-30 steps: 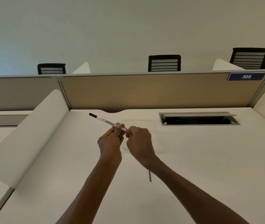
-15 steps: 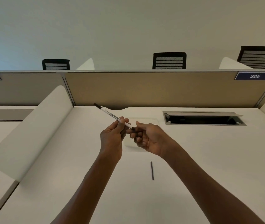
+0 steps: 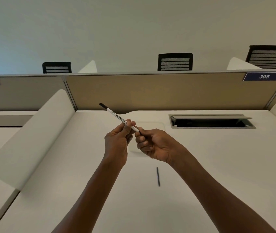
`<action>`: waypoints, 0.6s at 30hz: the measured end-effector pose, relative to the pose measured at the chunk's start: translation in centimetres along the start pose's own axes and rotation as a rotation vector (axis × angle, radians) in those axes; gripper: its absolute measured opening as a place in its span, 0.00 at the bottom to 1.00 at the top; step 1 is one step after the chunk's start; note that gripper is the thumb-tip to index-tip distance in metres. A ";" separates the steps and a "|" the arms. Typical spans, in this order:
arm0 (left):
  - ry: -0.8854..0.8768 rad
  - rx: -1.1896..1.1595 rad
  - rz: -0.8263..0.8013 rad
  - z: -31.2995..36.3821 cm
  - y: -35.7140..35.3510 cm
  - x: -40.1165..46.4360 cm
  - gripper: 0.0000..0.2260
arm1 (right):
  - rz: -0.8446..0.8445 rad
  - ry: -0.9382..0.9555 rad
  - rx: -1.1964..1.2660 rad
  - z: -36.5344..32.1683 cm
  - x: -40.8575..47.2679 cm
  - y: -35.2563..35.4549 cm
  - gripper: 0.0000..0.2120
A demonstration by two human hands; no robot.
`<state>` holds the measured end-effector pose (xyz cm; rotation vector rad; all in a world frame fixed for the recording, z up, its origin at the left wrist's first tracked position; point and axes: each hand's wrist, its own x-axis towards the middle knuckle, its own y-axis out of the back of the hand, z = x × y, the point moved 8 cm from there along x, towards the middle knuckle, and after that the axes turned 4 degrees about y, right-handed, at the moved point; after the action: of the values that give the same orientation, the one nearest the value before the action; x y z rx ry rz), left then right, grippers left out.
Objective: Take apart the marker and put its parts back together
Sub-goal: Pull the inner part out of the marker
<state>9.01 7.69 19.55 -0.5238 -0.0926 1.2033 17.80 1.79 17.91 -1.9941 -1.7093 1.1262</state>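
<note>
1. Since the frame half a second back, right hand [image 3: 152, 142] has barely shifted; its fingertips sit closer on the near end of the marker [image 3: 119, 118]. Left hand [image 3: 117, 142] and marker angle look the same.
2. Marker is held in the air above the table [image 3: 218, 165], tilted, black far end pointing up-left toward the beige partition [image 3: 150, 91], near end down-right.
3. Left hand grip: thumb and fingers pinched around the white barrel, just past the printed label.
4. Right hand grip: fingers curled, thumb and forefinger pinched on the dark near end of the marker; whether that end piece is loose or seated, cannot tell.
5. Both hands are just beside each other, almost touching at the fingertips.
6. Thin dark rod [image 3: 158, 176] lies flat on the table, below and between the two forearms, apart from both hands.
7. Open cable slot [image 3: 211, 121] is set in the table to the right of the hands; number plate 305 [image 3: 264, 76] is on the partition.
</note>
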 end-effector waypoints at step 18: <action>0.264 -0.100 0.199 -2.3 1.5 0.1 0.05 | 0.511 1.267 -2.092 -1.9 -1.7 -3.3 0.05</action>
<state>8.54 7.39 16.88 -0.7895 0.1284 1.3165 16.84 1.57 22.00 -2.4788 -1.1540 -2.5517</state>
